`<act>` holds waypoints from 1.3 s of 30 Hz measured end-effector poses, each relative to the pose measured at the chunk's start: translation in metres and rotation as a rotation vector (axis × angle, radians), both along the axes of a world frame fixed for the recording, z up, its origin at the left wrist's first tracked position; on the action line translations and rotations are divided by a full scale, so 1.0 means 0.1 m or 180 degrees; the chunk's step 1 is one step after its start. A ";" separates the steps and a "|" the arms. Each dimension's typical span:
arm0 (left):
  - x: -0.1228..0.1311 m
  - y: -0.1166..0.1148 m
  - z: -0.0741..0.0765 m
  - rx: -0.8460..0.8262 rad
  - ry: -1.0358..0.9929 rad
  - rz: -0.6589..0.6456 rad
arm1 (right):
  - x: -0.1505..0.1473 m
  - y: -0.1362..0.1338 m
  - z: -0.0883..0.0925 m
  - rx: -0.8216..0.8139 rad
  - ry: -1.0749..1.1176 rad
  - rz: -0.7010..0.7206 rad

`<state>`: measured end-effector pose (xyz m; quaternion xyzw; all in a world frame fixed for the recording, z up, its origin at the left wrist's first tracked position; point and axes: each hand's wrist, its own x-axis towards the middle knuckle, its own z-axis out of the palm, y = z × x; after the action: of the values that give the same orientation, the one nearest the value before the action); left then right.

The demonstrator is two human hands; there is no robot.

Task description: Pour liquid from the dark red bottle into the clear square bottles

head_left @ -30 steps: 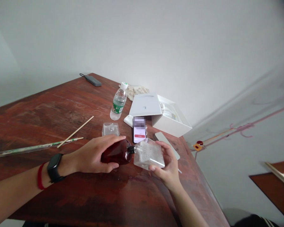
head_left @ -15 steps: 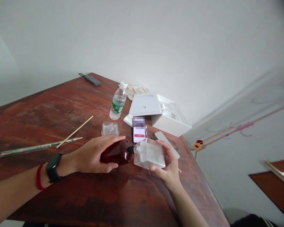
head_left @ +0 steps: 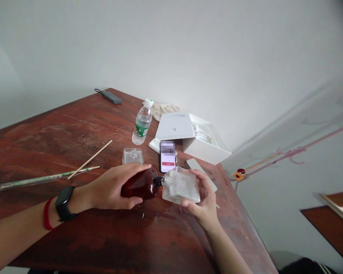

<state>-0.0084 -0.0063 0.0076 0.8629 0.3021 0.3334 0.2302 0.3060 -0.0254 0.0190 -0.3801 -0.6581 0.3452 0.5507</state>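
Note:
My left hand (head_left: 111,188) is wrapped round a dark red-brown bottle (head_left: 140,184) lying tipped on its side above the wooden table (head_left: 74,236), its black neck pointing right. That neck meets the mouth of a clear square flat bottle (head_left: 181,187) speckled inside with bubbles or grains. My right hand (head_left: 204,201) grips this clear bottle from below and behind, tilting it toward the brown one. A black watch and a red band sit on my left wrist.
Behind the hands stand a small clear square bottle (head_left: 133,155), a lit phone (head_left: 167,160), a water bottle (head_left: 142,122) and an open white box (head_left: 194,139). Thin sticks (head_left: 90,159) and a clear tube lie left. The table's edge runs close on the right.
Hardly anything differs. Both bottles stay neck to neck; my right hand and the clear bottle have crept slightly to the right and down.

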 end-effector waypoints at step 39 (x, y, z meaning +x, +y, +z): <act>0.00 0.01 -0.03 -0.0191 -0.0138 -0.0124 | 0.02 -0.01 -0.03 0.0141 -0.0128 -0.0207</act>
<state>-0.0085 -0.0051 0.0047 0.8539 0.2900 0.3382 0.2689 0.3078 -0.0260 0.0157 -0.3958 -0.6638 0.3048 0.5566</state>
